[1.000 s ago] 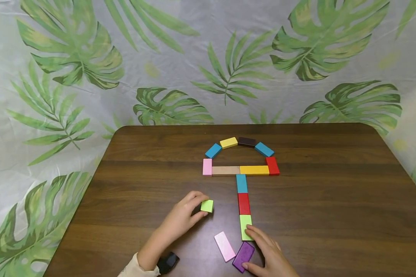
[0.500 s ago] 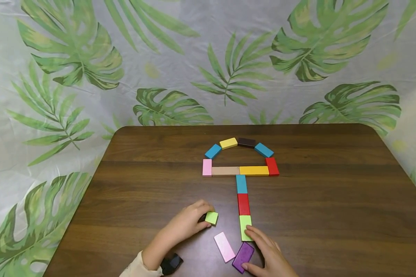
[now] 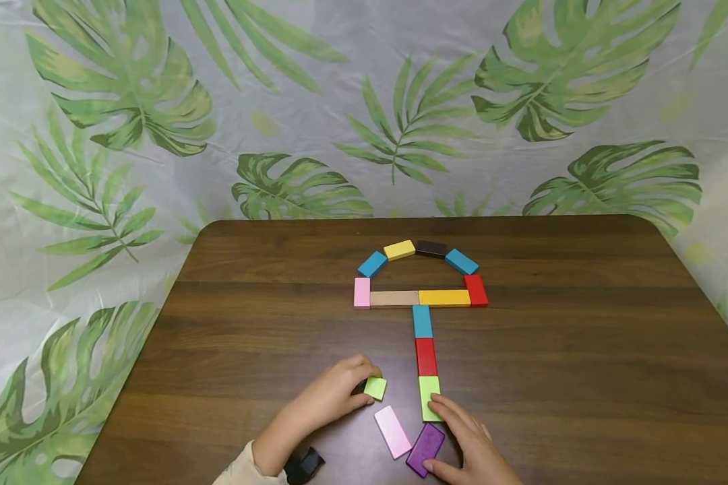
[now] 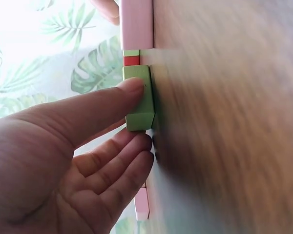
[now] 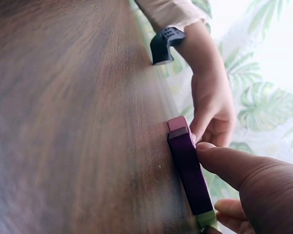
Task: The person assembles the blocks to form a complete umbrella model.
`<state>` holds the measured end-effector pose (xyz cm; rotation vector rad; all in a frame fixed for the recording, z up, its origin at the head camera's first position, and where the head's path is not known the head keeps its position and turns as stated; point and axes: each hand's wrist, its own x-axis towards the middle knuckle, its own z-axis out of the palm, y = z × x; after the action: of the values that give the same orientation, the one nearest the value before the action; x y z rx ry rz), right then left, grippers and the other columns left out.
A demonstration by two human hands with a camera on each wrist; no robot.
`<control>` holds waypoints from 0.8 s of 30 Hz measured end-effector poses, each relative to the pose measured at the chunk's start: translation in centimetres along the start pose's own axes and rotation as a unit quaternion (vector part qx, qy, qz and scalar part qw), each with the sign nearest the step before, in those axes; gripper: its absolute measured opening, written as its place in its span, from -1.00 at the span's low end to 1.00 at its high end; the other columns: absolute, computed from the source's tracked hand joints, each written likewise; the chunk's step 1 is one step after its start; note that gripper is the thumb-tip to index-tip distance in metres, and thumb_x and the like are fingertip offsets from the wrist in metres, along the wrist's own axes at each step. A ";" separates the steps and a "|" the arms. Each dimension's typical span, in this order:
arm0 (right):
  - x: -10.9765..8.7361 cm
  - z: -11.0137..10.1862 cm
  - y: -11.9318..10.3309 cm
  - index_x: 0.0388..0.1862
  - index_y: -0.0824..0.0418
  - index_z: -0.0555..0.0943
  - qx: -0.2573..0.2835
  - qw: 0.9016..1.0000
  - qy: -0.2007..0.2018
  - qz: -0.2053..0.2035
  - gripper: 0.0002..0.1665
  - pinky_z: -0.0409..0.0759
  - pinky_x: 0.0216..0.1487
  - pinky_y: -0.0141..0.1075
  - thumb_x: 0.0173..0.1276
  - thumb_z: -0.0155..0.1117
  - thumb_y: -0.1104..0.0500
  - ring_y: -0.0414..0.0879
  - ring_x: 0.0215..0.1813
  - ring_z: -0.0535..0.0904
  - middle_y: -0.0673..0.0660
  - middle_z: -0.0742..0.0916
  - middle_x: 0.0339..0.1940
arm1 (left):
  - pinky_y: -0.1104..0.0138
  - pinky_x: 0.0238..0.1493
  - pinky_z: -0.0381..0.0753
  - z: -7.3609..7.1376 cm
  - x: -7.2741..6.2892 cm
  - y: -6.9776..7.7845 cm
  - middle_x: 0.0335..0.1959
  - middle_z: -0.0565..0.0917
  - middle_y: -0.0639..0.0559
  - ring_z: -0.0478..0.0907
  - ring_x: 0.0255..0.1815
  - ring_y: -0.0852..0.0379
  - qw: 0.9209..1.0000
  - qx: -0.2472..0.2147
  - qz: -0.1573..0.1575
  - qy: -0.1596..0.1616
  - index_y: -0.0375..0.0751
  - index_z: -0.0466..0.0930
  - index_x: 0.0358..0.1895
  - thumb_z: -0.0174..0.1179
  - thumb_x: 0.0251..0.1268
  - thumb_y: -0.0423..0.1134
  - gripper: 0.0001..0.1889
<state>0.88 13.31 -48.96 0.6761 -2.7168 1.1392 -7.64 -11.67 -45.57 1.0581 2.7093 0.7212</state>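
Note:
My left hand (image 3: 334, 396) pinches a light green block (image 3: 375, 388) between thumb and fingers, close over the table left of the column. In the left wrist view the thumb presses one side of this green block (image 4: 139, 105). My right hand (image 3: 472, 441) has its fingertips on another light green block (image 3: 429, 392), the nearest one in the column. Its thumb touches the lower end of a purple block (image 3: 426, 450), which lies tilted just below that column. A pale pink block (image 3: 392, 432) lies between the hands, its corner right at the purple one.
Above the green block, the column continues with a red block (image 3: 426, 357) and a blue block (image 3: 422, 321). It meets a bar of tan (image 3: 394, 298) and yellow (image 3: 444, 298) blocks under an arch of several coloured blocks. A leaf-print cloth (image 3: 303, 81) hangs behind the wooden table (image 3: 582, 350).
My left hand has moved a little right and toward me with the green block, lowering it near the pale pink one. The right hand and the laid blocks have stayed put.

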 end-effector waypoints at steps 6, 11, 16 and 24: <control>0.0 -0.1 -0.1 0.10 0.26 0.46 0.003 1.000 -0.003 0.004 -0.13 0.37 -0.20 0.04 -0.26 0.54 0.01 -0.02 0.09 0.41 0.12 0.49 0.15 | 0.42 -0.14 0.43 0.0 0.0 0.3 -0.21 0.49 0.14 0.43 -0.15 0.24 1.000 0.007 0.013 0.002 -0.14 0.55 -0.10 0.28 0.06 -0.23 -0.70; 0.1 -0.1 -0.2 0.11 0.26 0.46 0.006 1.000 -0.009 0.011 -0.13 0.36 -0.19 0.05 -0.24 0.53 0.00 0.00 0.09 0.41 0.12 0.49 0.15 | 0.43 -0.13 0.42 0.1 -0.1 0.5 -0.22 0.50 0.13 0.42 -0.16 0.25 1.000 0.011 0.022 0.005 -0.15 0.55 -0.09 0.28 0.07 -0.21 -0.70; 0.1 -0.3 -0.3 0.11 0.25 0.45 0.007 1.000 -0.018 0.019 -0.15 0.36 -0.18 0.05 -0.20 0.51 -0.04 0.00 0.09 0.41 0.12 0.48 0.15 | 0.43 -0.14 0.43 0.2 -0.1 0.6 -0.22 0.50 0.13 0.42 -0.17 0.25 0.999 0.017 0.031 0.016 -0.13 0.55 -0.09 0.28 0.06 -0.20 -0.69; 0.2 -0.4 -0.4 0.11 0.25 0.44 0.008 0.999 -0.026 0.024 -0.16 0.36 -0.18 0.07 -0.16 0.49 -0.07 0.02 0.08 0.41 0.13 0.48 0.15 | 0.41 -0.15 0.44 0.4 -0.1 0.6 -0.22 0.51 0.14 0.44 -0.17 0.24 0.999 0.027 0.036 0.025 -0.12 0.56 -0.09 0.28 0.07 -0.17 -0.69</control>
<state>0.87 13.31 -48.39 0.6539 -2.7852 1.1705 -7.03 -11.18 -45.65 1.1698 2.7604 0.6977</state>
